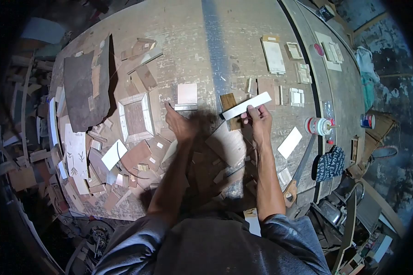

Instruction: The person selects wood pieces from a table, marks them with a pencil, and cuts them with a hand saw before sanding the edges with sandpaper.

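Worn wooden workbench [181, 41] | right hand [259, 123] pinched white strip [241, 108] over brown block [227, 99] | strip seemed light, stiff, best gripped by long edges | left hand [181, 126] near pinkish square [186, 93], finger grip unclear

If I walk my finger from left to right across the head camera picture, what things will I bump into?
Dark brown sheet → square wooden frame → left hand → white strip → white flat rectangle → red-and-white container → small can.
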`<state>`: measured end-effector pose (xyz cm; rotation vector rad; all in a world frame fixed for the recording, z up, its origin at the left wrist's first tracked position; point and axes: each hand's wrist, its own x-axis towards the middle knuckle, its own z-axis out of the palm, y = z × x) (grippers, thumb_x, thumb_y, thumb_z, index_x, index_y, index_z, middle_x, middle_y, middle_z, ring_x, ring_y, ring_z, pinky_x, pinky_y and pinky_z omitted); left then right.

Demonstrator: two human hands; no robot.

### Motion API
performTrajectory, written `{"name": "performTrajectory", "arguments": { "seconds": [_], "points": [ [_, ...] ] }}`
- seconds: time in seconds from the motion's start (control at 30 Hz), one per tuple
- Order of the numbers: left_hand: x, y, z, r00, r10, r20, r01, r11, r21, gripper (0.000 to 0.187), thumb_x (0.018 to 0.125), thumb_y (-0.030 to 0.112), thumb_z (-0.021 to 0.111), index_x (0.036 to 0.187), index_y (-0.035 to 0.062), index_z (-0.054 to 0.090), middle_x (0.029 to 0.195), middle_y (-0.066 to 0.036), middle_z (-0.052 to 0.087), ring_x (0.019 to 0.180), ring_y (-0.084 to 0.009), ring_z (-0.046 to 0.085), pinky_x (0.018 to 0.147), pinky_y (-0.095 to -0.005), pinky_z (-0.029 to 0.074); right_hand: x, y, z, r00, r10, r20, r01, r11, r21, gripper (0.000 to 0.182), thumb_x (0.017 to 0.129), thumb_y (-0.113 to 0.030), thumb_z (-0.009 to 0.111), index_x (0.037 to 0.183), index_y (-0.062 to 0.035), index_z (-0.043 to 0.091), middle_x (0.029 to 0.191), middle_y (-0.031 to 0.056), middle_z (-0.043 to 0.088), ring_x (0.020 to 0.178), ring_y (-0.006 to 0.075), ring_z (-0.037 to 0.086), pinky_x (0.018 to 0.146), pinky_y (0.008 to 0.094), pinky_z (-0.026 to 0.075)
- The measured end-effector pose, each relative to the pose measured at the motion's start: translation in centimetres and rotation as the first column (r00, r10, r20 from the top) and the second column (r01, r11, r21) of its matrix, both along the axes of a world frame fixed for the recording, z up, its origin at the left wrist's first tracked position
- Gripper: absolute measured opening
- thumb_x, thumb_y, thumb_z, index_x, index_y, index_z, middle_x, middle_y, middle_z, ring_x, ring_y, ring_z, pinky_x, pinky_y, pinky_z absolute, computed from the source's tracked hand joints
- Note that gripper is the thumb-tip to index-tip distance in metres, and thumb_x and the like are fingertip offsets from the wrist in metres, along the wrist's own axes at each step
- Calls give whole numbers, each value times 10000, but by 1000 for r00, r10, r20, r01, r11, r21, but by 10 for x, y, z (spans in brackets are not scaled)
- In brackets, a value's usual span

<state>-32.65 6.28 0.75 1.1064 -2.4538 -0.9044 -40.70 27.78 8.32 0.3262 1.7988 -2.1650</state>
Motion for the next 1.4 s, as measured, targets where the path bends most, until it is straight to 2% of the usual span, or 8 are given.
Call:
{"name": "performTrajectory", "arguments": {
  "seconds": [0.2,0.4,0.53,0.8,1.03,1.17,1.2,1.4],
  "points": [
    [-22,27,-18,973,225,46,-217,967,-135,1226,627,313,921,1572,87,173,1381,-237,480,1316,-425,433,1072,-578,341,7,11,-3,999,-31,-17,32,998,49,113,980,-133,651,985,-21,671,776,52,684,649,89,590,594,228,449],
    [-24,25,-10,973,214,91,-208,976,-66,1228,683,453,864,1594,37,153,1389,-242,464,1337,-408,400,1096,-562,282,16,31,-14,998,-61,18,59,996,60,98,968,-116,663,1006,-26,660,790,52,688,666,92,607,593,229,455],
    [-9,-3,-26,1000,19,-23,-22,992,-128,1154,727,287,844,1594,36,125,1440,-281,419,1369,-445,365,1139,-590,231,11,27,-21,999,-44,5,44,998,41,127,966,-57,658,1073,-10,607,802,50,680,668,96,611,587,225,455],
    [0,-64,-13,954,-292,-70,292,956,-9,1125,697,123,822,1586,22,140,1451,-294,401,1370,-463,359,1163,-562,222,-4,-6,-5,999,-10,-40,16,985,172,714,915,49,636,1519,-69,274,776,82,654,622,133,628,524,272,492],
    [7,-88,-13,915,-393,-85,394,919,-7,1153,689,110,817,1606,54,121,1439,-297,415,1334,-466,399,1153,-538,286,-20,-26,-29,985,171,-8,-162,946,280,357,957,-53,609,1312,-30,611,811,93,702,679,112,647,604,265,510],
    [7,-95,-9,906,-418,-67,420,907,20,1140,697,121,817,1599,26,127,1451,-283,414,1359,-453,376,1157,-520,268,-27,-44,-30,871,418,-257,-204,785,585,253,946,-73,590,1162,-24,714,836,159,743,697,197,680,676,311,530],
    [6,-96,-8,902,-427,-65,429,903,12,1140,698,123,818,1599,26,126,1451,-282,414,1359,-452,376,1156,-521,272,-28,-47,-28,839,485,-246,-215,712,669,204,934,-97,605,1083,-26,725,819,214,716,722,321,700,692,396,542],
    [14,-87,2,900,-415,-134,417,909,-15,1223,645,123,901,1594,31,134,1451,-280,410,1370,-451,362,1171,-517,289,-53,-78,-42,565,786,-252,-240,448,861,176,941,-184,621,1028,-58,710,877,250,691,854,459,665,741,515,527]
  ]
}}
